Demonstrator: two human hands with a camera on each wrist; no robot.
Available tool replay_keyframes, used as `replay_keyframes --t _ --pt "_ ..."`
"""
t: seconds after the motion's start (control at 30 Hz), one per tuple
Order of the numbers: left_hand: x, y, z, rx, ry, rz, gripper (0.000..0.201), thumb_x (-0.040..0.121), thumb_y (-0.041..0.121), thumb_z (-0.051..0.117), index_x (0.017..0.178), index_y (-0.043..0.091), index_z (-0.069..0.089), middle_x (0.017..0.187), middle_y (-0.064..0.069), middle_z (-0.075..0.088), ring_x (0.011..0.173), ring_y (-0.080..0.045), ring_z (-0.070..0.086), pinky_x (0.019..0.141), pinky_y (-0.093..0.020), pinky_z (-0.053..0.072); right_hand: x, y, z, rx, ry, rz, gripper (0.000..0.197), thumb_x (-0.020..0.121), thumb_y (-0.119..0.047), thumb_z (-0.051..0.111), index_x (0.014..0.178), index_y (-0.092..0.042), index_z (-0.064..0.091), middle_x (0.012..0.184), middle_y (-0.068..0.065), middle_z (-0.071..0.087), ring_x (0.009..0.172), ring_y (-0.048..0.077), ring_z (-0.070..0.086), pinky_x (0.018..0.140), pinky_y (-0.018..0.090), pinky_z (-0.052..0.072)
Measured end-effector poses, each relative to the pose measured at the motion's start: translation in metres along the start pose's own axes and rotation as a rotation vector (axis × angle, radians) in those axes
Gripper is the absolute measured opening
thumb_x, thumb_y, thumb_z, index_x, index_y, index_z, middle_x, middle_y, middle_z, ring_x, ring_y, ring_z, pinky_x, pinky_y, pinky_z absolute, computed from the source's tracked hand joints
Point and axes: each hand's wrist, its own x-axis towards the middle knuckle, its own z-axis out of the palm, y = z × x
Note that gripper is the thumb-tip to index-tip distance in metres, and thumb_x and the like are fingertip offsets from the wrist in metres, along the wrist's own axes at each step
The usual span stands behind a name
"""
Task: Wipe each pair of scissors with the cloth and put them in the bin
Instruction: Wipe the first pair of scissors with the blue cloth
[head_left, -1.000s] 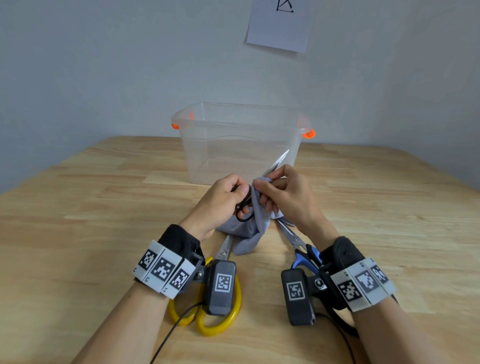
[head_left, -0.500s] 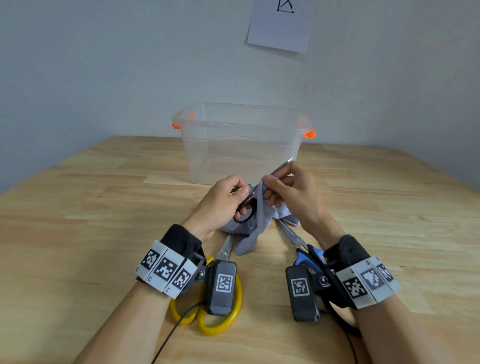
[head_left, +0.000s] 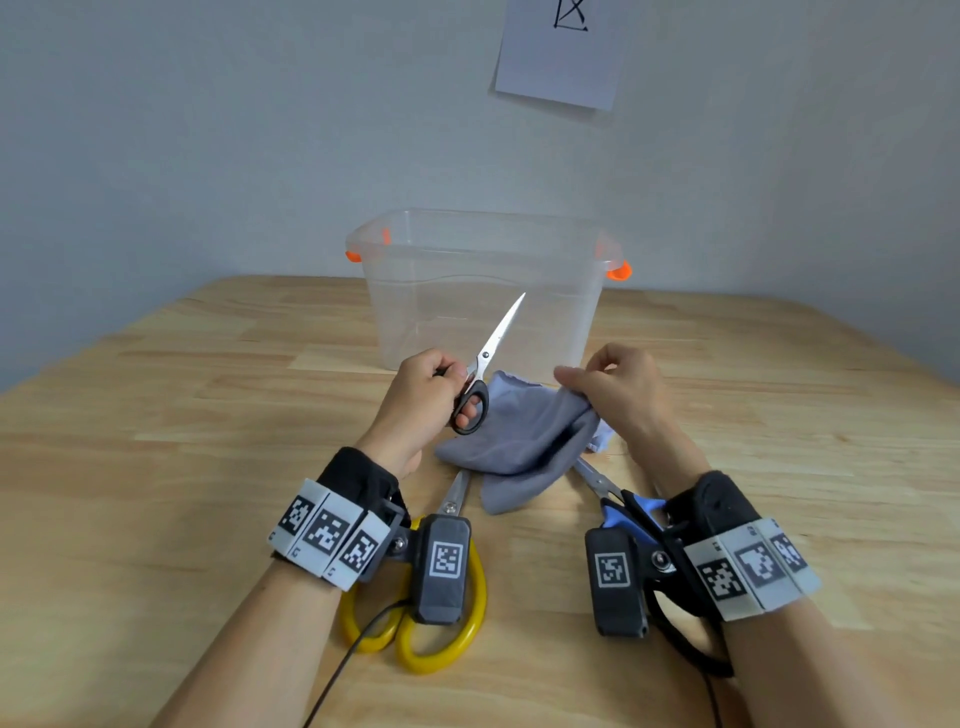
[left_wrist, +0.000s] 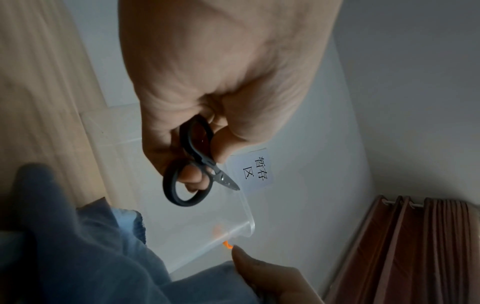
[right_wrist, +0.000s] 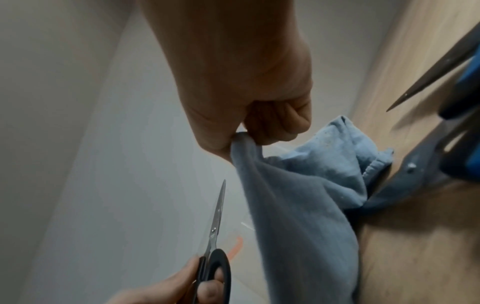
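My left hand (head_left: 431, 395) grips the black-handled scissors (head_left: 480, 374) by the loops (left_wrist: 185, 164), blades shut and pointing up toward the clear bin (head_left: 483, 291). The blades are bare, clear of the cloth. My right hand (head_left: 608, 389) pinches a fold of the grey-blue cloth (head_left: 524, 441) between thumb and fingers (right_wrist: 259, 131); the rest of the cloth (right_wrist: 298, 205) drapes onto the table. Yellow-handled scissors (head_left: 415, 623) lie under my left wrist. Blue-handled scissors (head_left: 618, 504) lie under my right wrist, their blades partly under the cloth.
The bin stands near the table's far edge against the wall, with orange latches (head_left: 618, 271) at both ends; it looks empty. A paper sheet (head_left: 561, 52) hangs on the wall above. Bare wooden table (head_left: 156, 441) spreads left and right of my hands.
My right hand has slid the cloth off the blades and moved right and down with it. My left hand has moved left, so the black-handled scissors now stand free of the cloth.
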Motion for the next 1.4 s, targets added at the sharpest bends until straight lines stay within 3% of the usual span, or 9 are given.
replay_keyframes --t 0.23,0.37,0.43,0.53,0.6,0.87,1.17,1.3,1.4 --pt "-0.002 0.000 0.004 0.014 -0.022 -0.014 0.022 0.104 0.006 0.044 0.084 0.006 0.052 0.068 -0.012 0.056 0.057 -0.020 0.051 0.051 -0.025 0.046 -0.003 -0.001 0.003 -0.029 -0.080 0.124 0.061 0.088 -0.048 0.068 0.071 0.010 0.060 0.066 0.003 0.058 0.065 0.020 0.052 0.065 0.032 0.044" --pt "-0.002 0.000 0.005 0.022 -0.027 -0.021 0.022 0.104 0.007 0.044 0.084 0.006 0.052 0.069 -0.012 0.057 0.059 -0.021 0.051 0.053 -0.026 0.046 0.005 0.007 0.000 -0.045 -0.014 0.142 0.040 0.100 -0.034 0.055 0.092 0.003 0.068 0.069 0.008 0.069 0.050 0.016 0.064 0.063 0.032 0.052" --pt "-0.002 0.000 0.005 0.025 -0.033 -0.022 0.022 0.104 0.007 0.044 0.084 0.006 0.052 0.068 -0.012 0.058 0.059 -0.021 0.051 0.052 -0.026 0.046 0.008 0.010 -0.001 -0.218 -0.026 0.121 0.024 0.096 -0.024 0.061 0.111 -0.005 0.065 0.081 0.010 0.069 0.068 0.021 0.067 0.067 0.031 0.049" --pt "-0.003 0.000 0.007 0.029 -0.045 -0.026 0.023 0.104 0.007 0.044 0.083 0.007 0.053 0.067 -0.010 0.058 0.059 -0.021 0.052 0.052 -0.026 0.046 0.012 0.017 0.000 -0.489 -0.097 0.144 0.046 0.092 -0.029 0.065 0.135 -0.014 0.057 0.132 0.012 0.058 0.121 0.031 0.054 0.097 0.036 0.046" --pt "-0.004 0.000 0.007 0.034 -0.049 -0.023 0.023 0.104 0.007 0.044 0.084 0.007 0.054 0.067 -0.010 0.058 0.060 -0.022 0.053 0.053 -0.026 0.047 0.013 0.019 0.002 -0.515 -0.143 0.191 0.052 0.095 -0.034 0.060 0.142 -0.014 0.050 0.138 0.013 0.055 0.133 0.034 0.042 0.108 0.041 0.038" --pt "-0.006 0.003 0.007 0.023 -0.067 -0.011 0.020 0.104 0.007 0.045 0.087 0.005 0.055 0.069 -0.008 0.058 0.063 -0.022 0.053 0.055 -0.027 0.047 0.010 0.021 0.002 -0.197 -0.072 0.167 0.018 0.082 -0.005 0.063 0.091 0.009 0.070 0.072 0.010 0.058 0.070 0.021 0.051 0.063 0.031 0.040" --pt "-0.008 0.004 0.007 -0.016 -0.075 0.010 0.023 0.104 0.008 0.046 0.083 0.006 0.054 0.068 -0.007 0.058 0.060 -0.021 0.053 0.053 -0.025 0.048 -0.002 0.004 0.005 0.138 -0.043 0.054 0.014 0.081 -0.008 0.074 0.069 -0.014 0.071 0.066 0.002 0.064 0.064 0.014 0.057 0.057 0.025 0.045" --pt "-0.008 0.005 0.008 -0.025 -0.079 0.013 0.021 0.104 0.007 0.045 0.085 0.005 0.054 0.069 -0.008 0.058 0.057 -0.018 0.054 0.051 -0.023 0.048 -0.006 0.003 0.009 0.169 -0.070 0.015 0.008 0.082 -0.012 0.079 0.077 -0.010 0.074 0.065 0.004 0.065 0.059 0.010 0.058 0.050 0.016 0.046" --pt "-0.008 0.004 0.008 -0.033 -0.080 0.012 0.022 0.104 0.006 0.045 0.084 0.005 0.053 0.069 -0.008 0.057 0.056 -0.017 0.054 0.050 -0.022 0.048 -0.004 0.005 0.008 0.237 -0.145 0.056 0.021 0.078 -0.013 0.084 0.094 -0.003 0.075 0.082 0.011 0.071 0.071 0.013 0.065 0.066 0.022 0.054"
